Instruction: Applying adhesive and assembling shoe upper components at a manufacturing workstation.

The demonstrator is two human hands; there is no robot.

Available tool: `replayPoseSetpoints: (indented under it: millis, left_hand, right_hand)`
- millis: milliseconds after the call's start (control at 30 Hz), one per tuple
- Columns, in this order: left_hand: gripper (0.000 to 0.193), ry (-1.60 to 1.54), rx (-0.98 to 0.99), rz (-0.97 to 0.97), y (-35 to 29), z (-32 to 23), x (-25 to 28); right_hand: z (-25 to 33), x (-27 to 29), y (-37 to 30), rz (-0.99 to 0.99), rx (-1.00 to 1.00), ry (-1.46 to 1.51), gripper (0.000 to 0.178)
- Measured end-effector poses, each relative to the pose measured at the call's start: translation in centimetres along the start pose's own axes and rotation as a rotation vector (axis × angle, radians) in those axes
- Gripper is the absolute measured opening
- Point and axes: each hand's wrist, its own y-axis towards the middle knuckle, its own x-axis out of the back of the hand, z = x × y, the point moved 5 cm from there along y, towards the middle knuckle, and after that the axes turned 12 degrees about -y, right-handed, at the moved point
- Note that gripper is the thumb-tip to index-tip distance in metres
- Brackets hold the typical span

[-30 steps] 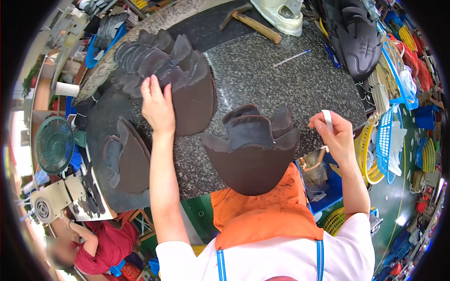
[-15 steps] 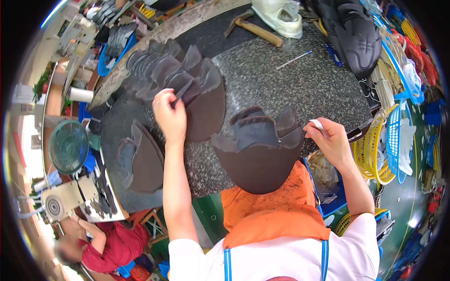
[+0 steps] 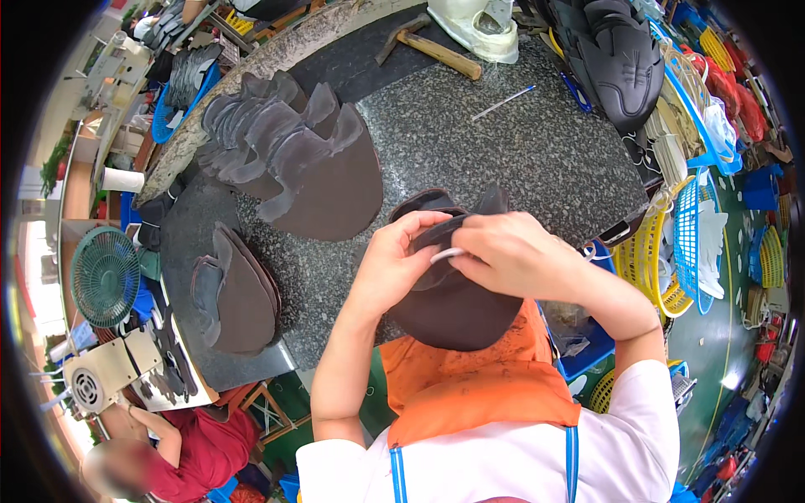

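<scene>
Below the hands, at the frame's lower centre, a brown curved panel is seen. Just above, a dark flap is pinched between the fingertips of the left hand and right hand; a white strip is also gripped by the right. Farther, at upper left, fanned dark pieces are stacked.

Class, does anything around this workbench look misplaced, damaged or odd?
The worker's orange fabric apron bears dark smudges, odd against its plain colour. The larger pile of curved dark brown sheets, upper left, lies unevenly fanned, perhaps deliberately.
</scene>
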Motion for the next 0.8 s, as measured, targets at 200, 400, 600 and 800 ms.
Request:
replayPoseSetpoints:
  millis: [200,400,600,800]
  left_hand:
    - [0.045,0.321,0.013,0.082,-1.5,-1.3,-0.6]
    - [0.033,0.658,-0.443,-0.093,-2.7,-2.9,-1.4]
    - [0.026,0.631,-0.398,-0.174,-3.2,-3.1,-1.3]
    - [0.023,0.595,-0.364,-0.227,-3.6,-2.8,-1.8]
  right_hand:
    - [-0.3,-0.7,0.9,0.012,0.007,-0.061,0.020]
    - [0.0,2.0,-1.4,-0.244,-0.209,-0.058,0.021]
    - [-0.5,1.8,-2.0,-0.467,-0.144,-0.304,0.015]
    - [-0.1,0.8,-1.9,-0.484,-0.201,-0.416,0.027]
